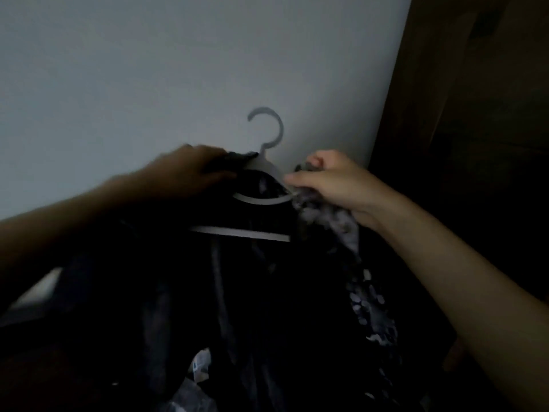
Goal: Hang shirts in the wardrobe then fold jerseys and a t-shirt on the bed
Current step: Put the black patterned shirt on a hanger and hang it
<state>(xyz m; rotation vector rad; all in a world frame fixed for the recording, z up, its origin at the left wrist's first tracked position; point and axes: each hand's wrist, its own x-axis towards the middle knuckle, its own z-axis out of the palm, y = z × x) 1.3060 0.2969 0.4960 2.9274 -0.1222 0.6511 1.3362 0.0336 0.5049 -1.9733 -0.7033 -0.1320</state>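
Overall, the view is very dim and blurred. A pale wall (pixel 148 69) fills the upper left and centre. A dark brown wardrobe (pixel 475 114) panel stands along the right edge, just beside the wall; its inside cannot be made out. Nothing stands between the camera and the hands.

A pale hanger (pixel 269 171) is held up in front of the wall, its hook (pixel 267 126) upright and free, touching nothing visible. Its curved inner bar and straight lower bar show through the neck opening of a dark shirt (pixel 267 292). The shirt is draped over the hanger and hangs down through the lower centre of the frame. A strip with a pale spotted pattern runs down its right side. Pale, unclear patches show below the shirt at the bottom centre; what they are cannot be told.

Left hand (pixel 190 171): fingers curled over the shirt's left shoulder, gripping the cloth at the left arm of the hanger. Fingertips are partly hidden in dark fabric. The hand is motion-blurred.

Right hand (pixel 329 179): fingers clenched around a bunch of patterned cloth at the right shoulder of the hanger, thumb laid forward toward the hanger's neck. Whether the thumb touches the hanger cannot be told.

Pose: both forearms reach up and forward from the lower corners, converging on the hanger. Left forearm in deep shadow, back of hand up. Right forearm better lit, wrist slightly bent, knuckles upward.
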